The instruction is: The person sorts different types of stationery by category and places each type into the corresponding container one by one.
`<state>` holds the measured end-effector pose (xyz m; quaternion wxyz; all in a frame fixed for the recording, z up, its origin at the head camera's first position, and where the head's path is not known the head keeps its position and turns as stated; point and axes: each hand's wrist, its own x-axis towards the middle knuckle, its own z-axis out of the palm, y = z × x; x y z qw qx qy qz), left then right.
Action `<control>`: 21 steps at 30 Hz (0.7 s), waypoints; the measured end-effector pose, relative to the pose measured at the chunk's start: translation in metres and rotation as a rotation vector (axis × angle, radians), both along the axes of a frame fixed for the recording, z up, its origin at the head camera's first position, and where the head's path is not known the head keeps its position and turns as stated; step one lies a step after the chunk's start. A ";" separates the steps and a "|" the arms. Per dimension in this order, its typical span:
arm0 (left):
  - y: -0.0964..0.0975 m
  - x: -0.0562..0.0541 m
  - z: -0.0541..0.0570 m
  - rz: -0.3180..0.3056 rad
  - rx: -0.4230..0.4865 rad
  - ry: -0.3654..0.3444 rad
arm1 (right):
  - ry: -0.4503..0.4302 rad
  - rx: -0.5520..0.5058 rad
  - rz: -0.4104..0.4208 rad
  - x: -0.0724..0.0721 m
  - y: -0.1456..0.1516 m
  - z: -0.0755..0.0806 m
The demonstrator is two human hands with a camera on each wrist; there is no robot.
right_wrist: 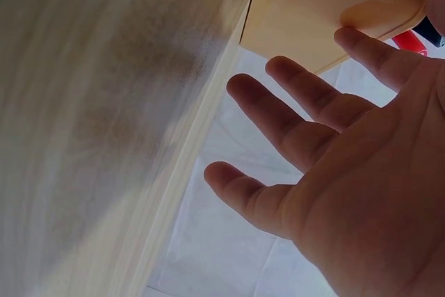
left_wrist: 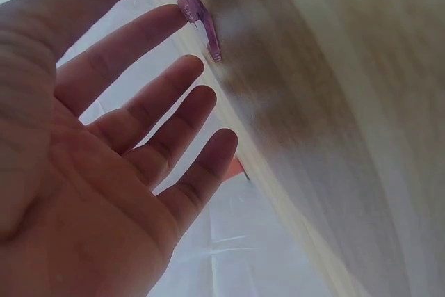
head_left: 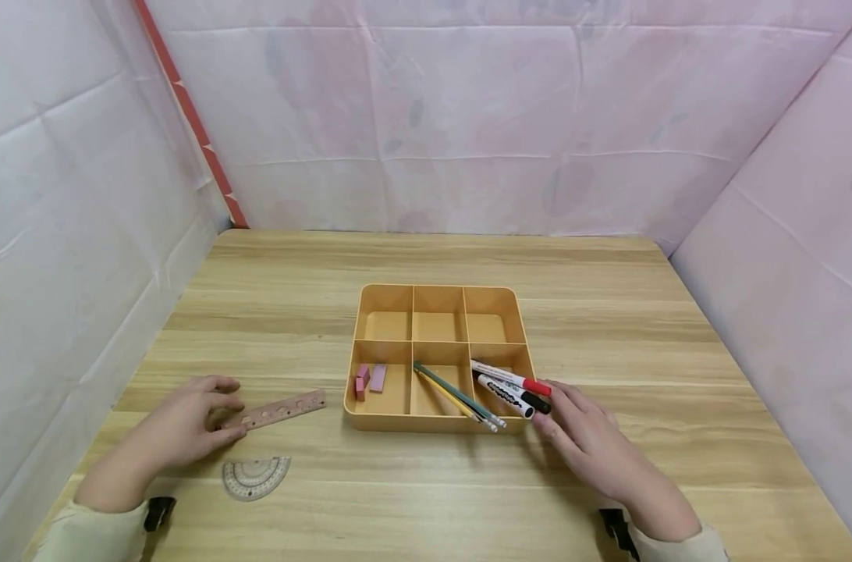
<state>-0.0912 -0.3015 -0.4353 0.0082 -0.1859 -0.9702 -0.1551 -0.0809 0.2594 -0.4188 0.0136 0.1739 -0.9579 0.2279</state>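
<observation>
My left hand (head_left: 190, 417) is at the left end of a pinkish ruler (head_left: 285, 409) with cut-out shapes. Its thumb and index finger lie around that end, the other fingers loosely extended; the left wrist view shows the ruler (left_wrist: 198, 15) at the index fingertip. Below the ruler lies a clear protractor (head_left: 256, 478). My right hand (head_left: 587, 441) is beside the front right corner of a yellow-orange divided tray (head_left: 426, 424), fingers spread, in the right wrist view near its outer wall (right_wrist: 306, 12). Close to its thumb and index finger, a red-capped marker (head_left: 513, 378) and black-capped marker (head_left: 536, 402) jut over the rim.
Pink eraser-like blocks (head_left: 378, 378) lie in the tray's front left compartment. Several pencils (head_left: 461, 396) lean from the front middle compartment over the front rim. The wooden table (head_left: 426, 507) is bounded by pale curtains (head_left: 468, 117) at the back and sides.
</observation>
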 end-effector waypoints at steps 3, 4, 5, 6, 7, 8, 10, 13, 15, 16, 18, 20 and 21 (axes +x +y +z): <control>-0.001 0.001 -0.001 0.000 0.007 -0.001 | 0.001 0.005 0.001 0.000 0.000 0.000; -0.002 0.001 -0.001 0.001 0.008 -0.001 | 0.002 0.007 0.001 -0.001 0.000 0.000; -0.002 0.001 -0.001 0.002 0.009 -0.003 | 0.003 0.008 0.002 -0.001 0.000 0.000; -0.003 0.001 -0.002 0.004 0.009 -0.008 | 0.005 0.008 0.003 -0.001 0.000 0.000; -0.003 0.001 -0.002 0.007 0.006 -0.015 | 0.007 0.008 0.003 -0.001 0.000 0.000; -0.003 0.002 -0.002 0.010 0.005 -0.022 | 0.008 0.007 0.003 -0.001 0.000 -0.001; -0.004 0.002 -0.002 0.015 0.001 -0.035 | 0.013 0.008 0.004 -0.001 0.000 -0.001; -0.005 0.002 -0.003 0.016 -0.001 -0.043 | 0.014 0.009 0.004 -0.001 0.001 -0.001; -0.006 0.003 -0.004 0.016 0.001 -0.037 | 0.013 0.010 0.003 -0.001 0.000 -0.001; -0.007 0.003 -0.004 0.014 0.002 -0.033 | 0.012 0.009 0.002 -0.001 0.000 -0.001; -0.008 0.004 -0.005 0.016 0.002 -0.024 | 0.012 0.009 0.002 -0.001 0.000 -0.001; -0.008 0.004 -0.004 0.018 0.002 -0.027 | 0.012 0.009 0.002 -0.001 0.000 -0.001; -0.008 0.004 -0.004 0.020 0.004 -0.032 | 0.012 0.008 0.002 0.000 0.000 -0.001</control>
